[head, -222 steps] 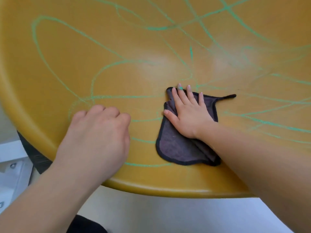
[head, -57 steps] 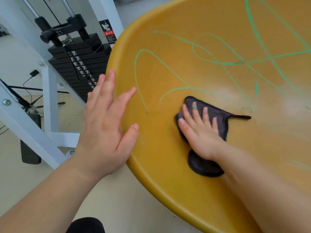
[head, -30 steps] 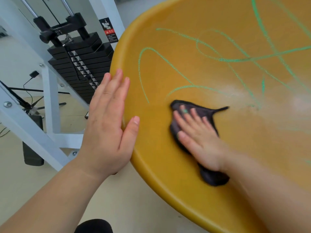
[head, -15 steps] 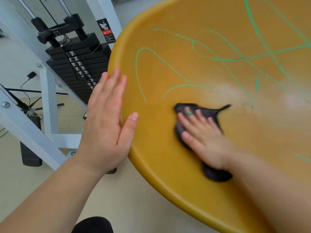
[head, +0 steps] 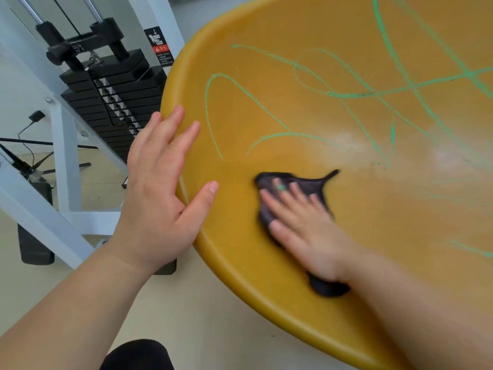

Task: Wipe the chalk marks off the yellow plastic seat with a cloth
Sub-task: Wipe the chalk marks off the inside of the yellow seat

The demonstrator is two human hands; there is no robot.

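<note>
While my flat left hand (head: 160,193) is steadying the seat (head: 400,222), my spread right hand (head: 306,231) is pressing the cloth (head: 312,182) toward chalk (head: 282,134) ahead.

The seat (head: 293,263) in front of you is smooth yellow plastic with a soft sheen, and it shines most near its middle. The green chalk marks (head: 354,95) look powdery and grainy. The cloth (head: 309,182) is dark, matt, soft fabric. The weight stack (head: 106,97) is matt black metal, its guide rods (head: 90,9) are polished and shiny, and the frame (head: 66,156) is smooth and painted white.
</note>
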